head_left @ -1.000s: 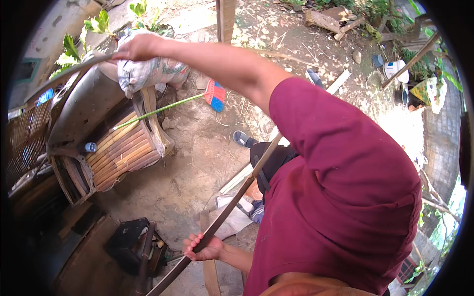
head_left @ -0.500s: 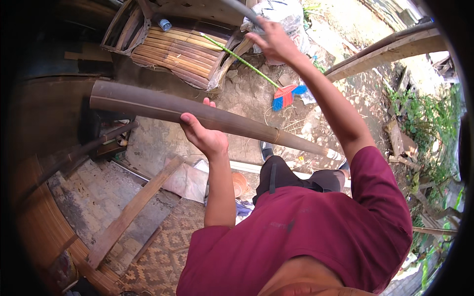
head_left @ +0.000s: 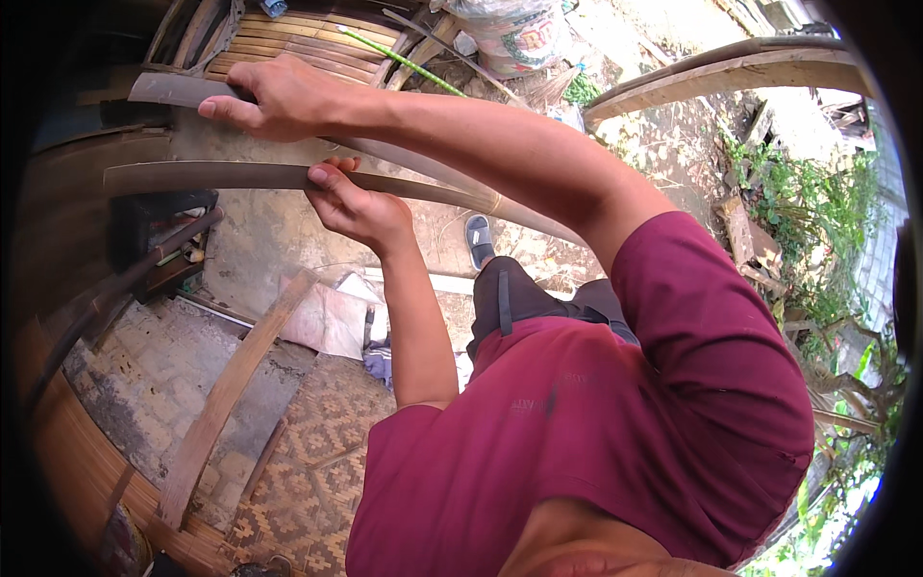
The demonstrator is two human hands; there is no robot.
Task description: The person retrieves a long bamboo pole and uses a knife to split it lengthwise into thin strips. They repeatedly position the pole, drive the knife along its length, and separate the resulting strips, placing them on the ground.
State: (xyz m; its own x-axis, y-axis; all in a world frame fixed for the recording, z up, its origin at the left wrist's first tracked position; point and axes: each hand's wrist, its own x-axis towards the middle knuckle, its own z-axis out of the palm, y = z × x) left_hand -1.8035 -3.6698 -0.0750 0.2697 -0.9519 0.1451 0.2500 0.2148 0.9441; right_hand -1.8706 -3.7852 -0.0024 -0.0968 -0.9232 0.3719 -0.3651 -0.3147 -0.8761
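Note:
My left hand (head_left: 361,207) is closed round a long dark brown length of bamboo (head_left: 226,176), thumb on top, its end pointing left. Just beyond it my right hand (head_left: 279,101) grips a second length of bamboo (head_left: 163,89), fingers wrapped over it near its left end. A gap separates the two lengths at the left. Toward the right they come together under my right forearm, near a node ring (head_left: 497,204). Whether they are two halves of one split pole or separate pieces, I cannot tell, since my forearm hides part.
Beyond my hands stands a slatted bamboo bench (head_left: 288,40) with a green broom handle (head_left: 394,58) beside it. A filled sack (head_left: 510,43) stands farther right. A wooden plank (head_left: 231,385) slants at the left near a woven mat (head_left: 308,452). Plants (head_left: 808,212) grow at the right.
My right hand has come down and left from the upper right onto the farther length of bamboo. My left hand and its bamboo have shifted slightly left and away from me.

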